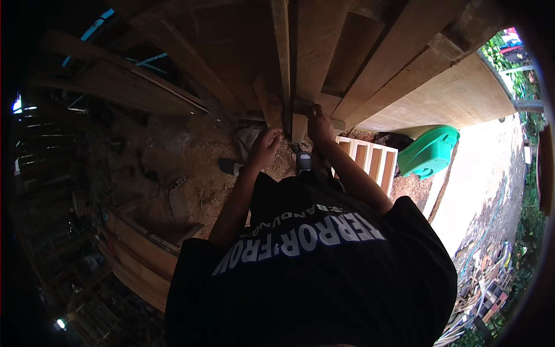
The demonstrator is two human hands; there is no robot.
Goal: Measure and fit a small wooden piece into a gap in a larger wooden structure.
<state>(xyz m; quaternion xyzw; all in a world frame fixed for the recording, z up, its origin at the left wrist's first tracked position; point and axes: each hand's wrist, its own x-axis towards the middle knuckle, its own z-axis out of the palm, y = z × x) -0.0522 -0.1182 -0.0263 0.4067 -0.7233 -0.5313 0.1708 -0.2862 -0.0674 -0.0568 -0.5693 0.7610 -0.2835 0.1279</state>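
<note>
Several long wooden boards (pixel 315 46) stand in front of me at the top of the view. My right hand (pixel 321 127) is raised to their lower part, its fingers curled at a small dark piece (pixel 302 106) that seems to be gripped; its kind is unclear. My left hand (pixel 266 144) is closed just below a short wooden slat (pixel 267 98) that leans among the boards; what is in it, if anything, is hidden. Under my hands, my shoes (pixel 303 162) rest among wood shavings.
A green plastic tub (pixel 428 150) and a slotted wooden piece (pixel 364 165) lie at my right, beside a pale panel (pixel 439 92). Wooden workpieces (pixel 136 246) stand at lower left. Shavings cover the floor (pixel 185 150). Scrap wood (pixel 480 301) lies outside at lower right.
</note>
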